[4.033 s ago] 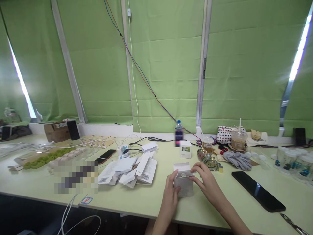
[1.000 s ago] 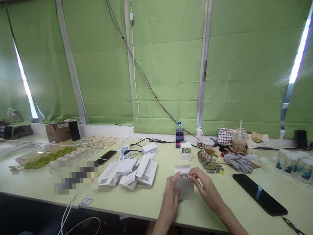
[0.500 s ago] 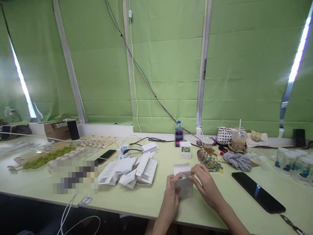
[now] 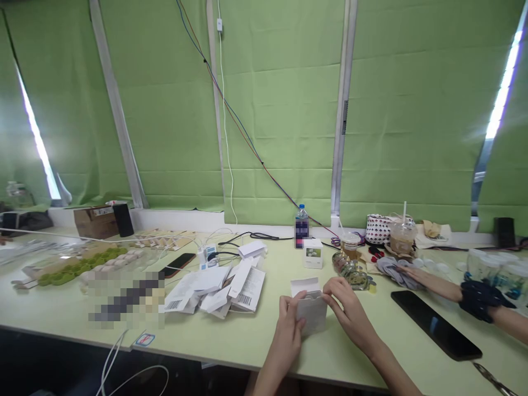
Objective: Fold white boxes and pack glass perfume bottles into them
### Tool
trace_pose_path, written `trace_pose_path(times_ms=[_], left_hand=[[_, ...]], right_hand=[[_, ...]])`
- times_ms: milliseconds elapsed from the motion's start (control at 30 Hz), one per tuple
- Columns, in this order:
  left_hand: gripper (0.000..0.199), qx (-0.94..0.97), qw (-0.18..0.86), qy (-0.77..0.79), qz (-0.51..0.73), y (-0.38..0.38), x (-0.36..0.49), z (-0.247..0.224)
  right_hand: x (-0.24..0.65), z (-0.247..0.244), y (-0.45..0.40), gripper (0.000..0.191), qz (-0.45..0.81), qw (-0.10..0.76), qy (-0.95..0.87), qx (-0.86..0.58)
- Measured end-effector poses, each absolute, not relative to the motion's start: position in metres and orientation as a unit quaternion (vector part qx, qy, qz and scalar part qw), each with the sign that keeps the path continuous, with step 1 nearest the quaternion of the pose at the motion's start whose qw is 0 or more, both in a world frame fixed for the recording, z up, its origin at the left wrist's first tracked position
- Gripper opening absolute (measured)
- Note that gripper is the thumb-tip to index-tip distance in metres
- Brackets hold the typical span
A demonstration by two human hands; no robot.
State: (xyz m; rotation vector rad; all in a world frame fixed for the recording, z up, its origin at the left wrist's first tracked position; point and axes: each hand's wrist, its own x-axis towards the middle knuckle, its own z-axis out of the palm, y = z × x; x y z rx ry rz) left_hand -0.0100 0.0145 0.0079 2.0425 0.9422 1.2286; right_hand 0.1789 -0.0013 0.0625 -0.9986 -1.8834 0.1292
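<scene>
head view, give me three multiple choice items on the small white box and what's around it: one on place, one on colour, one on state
1. Where does the black phone lie?
A. right of the hands
B. left of the papers
C. on the windowsill

2. What colour are the window blinds?
A. blue
B. green
C. grey

3. How is the small white box?
A. lying flat and shut
B. held by one hand only
C. held between both hands, top flap up

Answers: 1 A, it lies on the table right of the right hand. 2 B, all are green. 3 C, the left hand grips its other side.
</scene>
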Motion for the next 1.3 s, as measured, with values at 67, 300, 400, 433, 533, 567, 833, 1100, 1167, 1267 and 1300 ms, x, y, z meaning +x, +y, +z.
trace_pose_path(times_ms=[67, 300, 400, 433, 533, 567, 833, 1100, 1167, 1267, 1300], left_hand=[[0.048, 0.766, 0.283, 0.35, 0.459, 0.014, -0.011, 0.009], [0.054, 0.778, 0.288, 0.343, 0.44, 0.015, -0.013, 0.014], [0.045, 0.776, 0.283, 0.334, 0.453, 0.015, -0.014, 0.013], [0.044, 0.775, 0.284, 0.333, 0.455, 0.015, -0.014, 0.013], [0.052, 0.777, 0.301, 0.336, 0.439, 0.016, -0.016, 0.014], [0.054, 0.779, 0.308, 0.336, 0.43, 0.016, -0.017, 0.016], [0.05, 0.786, 0.325, 0.333, 0.408, 0.021, -0.024, 0.023], [0.034, 0.731, 0.344, 0.339, 0.482, 0.024, -0.021, -0.005], [0.033, 0.738, 0.327, 0.348, 0.476, 0.022, -0.021, -0.005], [0.033, 0.746, 0.314, 0.352, 0.47, 0.02, -0.022, -0.003], [0.033, 0.749, 0.31, 0.352, 0.468, 0.019, -0.022, -0.003]], right_hand=[[0.179, 0.062, -0.001, 0.02, 0.061, 0.484, -0.769, -0.412], [0.177, 0.064, -0.003, 0.021, 0.062, 0.485, -0.764, -0.42], [0.176, 0.064, -0.003, 0.021, 0.059, 0.486, -0.761, -0.426], [0.176, 0.064, -0.003, 0.021, 0.058, 0.487, -0.759, -0.428], [0.176, 0.063, -0.003, 0.022, 0.059, 0.489, -0.757, -0.43], [0.176, 0.063, -0.003, 0.021, 0.059, 0.489, -0.757, -0.43], [0.175, 0.062, -0.001, 0.022, 0.065, 0.484, -0.759, -0.431], [0.171, 0.061, -0.002, 0.026, 0.061, 0.501, -0.729, -0.462], [0.169, 0.059, -0.001, 0.025, 0.057, 0.509, -0.716, -0.475], [0.168, 0.053, 0.003, 0.014, 0.05, 0.528, -0.691, -0.491], [0.168, 0.052, 0.004, 0.014, 0.047, 0.533, -0.686, -0.493]])
